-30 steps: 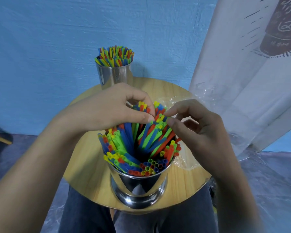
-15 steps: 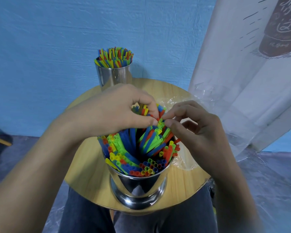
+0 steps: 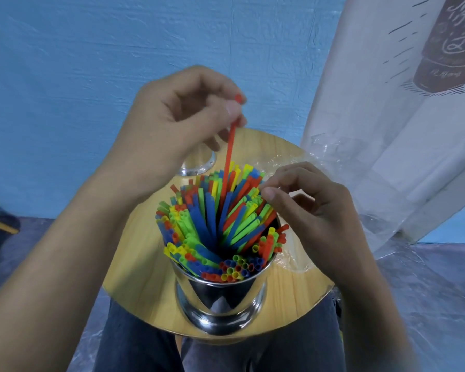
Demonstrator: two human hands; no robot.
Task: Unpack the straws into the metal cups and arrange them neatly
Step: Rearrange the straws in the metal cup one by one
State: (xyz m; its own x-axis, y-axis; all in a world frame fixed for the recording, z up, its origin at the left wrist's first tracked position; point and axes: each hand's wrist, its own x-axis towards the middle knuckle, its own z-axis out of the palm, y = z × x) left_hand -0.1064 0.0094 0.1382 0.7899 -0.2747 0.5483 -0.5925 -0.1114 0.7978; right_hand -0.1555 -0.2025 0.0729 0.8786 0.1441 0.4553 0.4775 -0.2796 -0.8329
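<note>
A shiny metal cup (image 3: 220,296) stands at the near edge of the round wooden table (image 3: 142,253). It is packed with red, blue, green and yellow straws (image 3: 215,221) leaning in several directions. My left hand (image 3: 177,122) is raised above the cup and pinches one red straw (image 3: 230,146) near its top end; the straw's lower end is still among the others. My right hand (image 3: 306,208) hovers at the cup's right side, its thumb and forefinger touching the straw tips there. Behind my left hand, only the base of a second metal cup (image 3: 199,167) shows.
A crumpled clear plastic wrapper (image 3: 287,167) lies on the table's right part, behind my right hand. A white printed curtain (image 3: 387,103) hangs at the right. A blue wall fills the background. My legs in dark trousers are under the table.
My left hand has risen from the straw bundle, drawing one red straw upward. It now hides most of the far cup. My right hand has shifted slightly right and lower.
</note>
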